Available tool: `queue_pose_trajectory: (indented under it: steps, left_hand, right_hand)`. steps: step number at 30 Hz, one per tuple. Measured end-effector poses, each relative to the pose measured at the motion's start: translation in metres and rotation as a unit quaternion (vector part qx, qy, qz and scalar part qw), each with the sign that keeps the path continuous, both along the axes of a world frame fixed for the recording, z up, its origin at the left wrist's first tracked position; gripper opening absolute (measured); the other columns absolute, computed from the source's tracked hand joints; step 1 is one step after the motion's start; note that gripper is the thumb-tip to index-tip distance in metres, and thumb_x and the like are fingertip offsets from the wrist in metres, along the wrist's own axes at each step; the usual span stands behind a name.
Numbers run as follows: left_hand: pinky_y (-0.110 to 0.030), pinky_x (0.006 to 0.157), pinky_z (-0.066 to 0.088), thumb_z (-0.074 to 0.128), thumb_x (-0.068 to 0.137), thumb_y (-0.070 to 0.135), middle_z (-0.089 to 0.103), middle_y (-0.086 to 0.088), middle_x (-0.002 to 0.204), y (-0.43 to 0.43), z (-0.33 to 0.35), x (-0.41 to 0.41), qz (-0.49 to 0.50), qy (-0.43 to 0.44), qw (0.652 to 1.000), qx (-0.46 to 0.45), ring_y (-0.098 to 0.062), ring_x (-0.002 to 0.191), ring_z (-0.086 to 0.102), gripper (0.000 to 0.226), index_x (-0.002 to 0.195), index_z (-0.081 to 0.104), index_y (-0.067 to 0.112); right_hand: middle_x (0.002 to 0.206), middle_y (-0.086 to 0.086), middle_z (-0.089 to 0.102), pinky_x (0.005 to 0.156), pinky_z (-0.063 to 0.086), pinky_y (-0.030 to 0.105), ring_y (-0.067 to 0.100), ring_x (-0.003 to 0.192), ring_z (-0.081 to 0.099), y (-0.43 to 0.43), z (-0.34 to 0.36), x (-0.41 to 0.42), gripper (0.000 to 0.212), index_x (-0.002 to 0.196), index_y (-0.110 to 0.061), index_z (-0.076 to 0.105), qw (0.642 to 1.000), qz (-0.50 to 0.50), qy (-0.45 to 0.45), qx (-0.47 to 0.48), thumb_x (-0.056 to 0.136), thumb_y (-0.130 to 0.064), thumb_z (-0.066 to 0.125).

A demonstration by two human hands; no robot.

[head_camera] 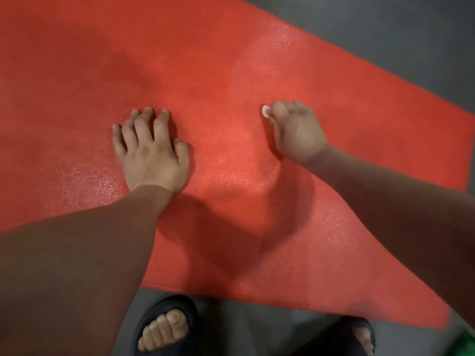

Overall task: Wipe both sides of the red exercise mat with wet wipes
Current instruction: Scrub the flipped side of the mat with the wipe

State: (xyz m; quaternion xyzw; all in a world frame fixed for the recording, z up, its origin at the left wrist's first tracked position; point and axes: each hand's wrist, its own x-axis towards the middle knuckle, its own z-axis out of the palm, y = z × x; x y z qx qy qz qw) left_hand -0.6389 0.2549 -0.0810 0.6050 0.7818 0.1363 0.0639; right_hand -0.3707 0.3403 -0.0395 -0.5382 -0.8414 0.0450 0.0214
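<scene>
Mid-wipe on the red mat, flat on the floor. Bracing with left hand, fingers splayed; rubbing with right hand, curled round a white wipe. Next, probably: sweeping across duller patches.

Grey floor — black sandals below, green object bottom-right.

An indoor room, probably a home: plain grey floor, red exercise mat laid out, feet in dark slippers.
</scene>
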Motion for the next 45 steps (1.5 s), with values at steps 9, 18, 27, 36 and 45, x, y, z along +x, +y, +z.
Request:
queue_pose_trajectory:
  steps: [9, 18, 27, 36, 45]
  left_hand:
    - [-0.055, 0.125, 0.012, 0.046, 0.091, 0.039, 0.044, -0.009, 0.153, -0.001, -0.001, 0.000, 0.000, 0.013, 1.000, 0.006, -0.034, 0.148, 0.031, 0.059, 0.147, 0.047, 0.020]
    - [-0.056, 0.125, 0.011, 0.047, 0.092, 0.038, 0.043, -0.011, 0.154, 0.000, 0.000, -0.001, 0.000, 0.004, 1.000, -0.001, -0.035, 0.148, 0.029, 0.059, 0.147, 0.047, 0.019]
    - [-0.056, 0.124, 0.013, 0.049, 0.090, 0.039, 0.045, -0.011, 0.153, 0.002, 0.000, -0.001, 0.001, 0.003, 1.000, 0.001, -0.036, 0.147, 0.032, 0.059, 0.146, 0.048, 0.019]
    - [-0.055, 0.125, 0.013, 0.050, 0.089, 0.039, 0.046, -0.010, 0.152, 0.002, 0.000, 0.000, 0.009, 0.001, 1.000, 0.002, -0.036, 0.146, 0.033, 0.060, 0.145, 0.050, 0.020]
    - [-0.055, 0.124, 0.014, 0.049, 0.088, 0.039, 0.049, -0.010, 0.149, 0.003, -0.001, -0.001, 0.012, 0.004, 1.000, 0.013, -0.034, 0.145, 0.036, 0.059, 0.143, 0.054, 0.019]
  right_hand:
    - [0.096, 0.006, 0.061, 0.076, 0.042, 0.041, 0.030, 0.088, 0.055, -0.049, -0.002, 0.010, 0.015, 0.113, -0.020, 0.056, 0.965, 0.252, -0.026, -0.062, 0.099, -0.019, 0.053]
    - [0.105, 0.009, 0.062, 0.083, 0.045, 0.041, 0.031, 0.093, 0.054, -0.079, -0.001, 0.017, 0.022, 0.121, -0.011, 0.059, 0.942, 0.312, -0.007, -0.124, 0.100, -0.016, 0.055]
    - [0.085, 0.014, 0.062, 0.069, 0.042, 0.044, 0.038, 0.078, 0.058, -0.017, -0.003, -0.015, 0.011, 0.101, -0.017, 0.051, 0.997, 0.078, -0.009, 0.003, 0.094, -0.014, 0.043]
    - [0.100, 0.015, 0.065, 0.077, 0.042, 0.045, 0.040, 0.094, 0.059, 0.066, -0.002, -0.037, 0.017, 0.104, -0.015, 0.059, 0.999, 0.000, -0.026, 0.024, 0.093, -0.015, 0.046]
    - [0.093, 0.008, 0.061, 0.079, 0.047, 0.043, 0.030, 0.088, 0.056, 0.016, -0.005, -0.075, 0.020, 0.111, -0.014, 0.060, 0.937, 0.345, -0.007, -0.052, 0.103, -0.024, 0.046]
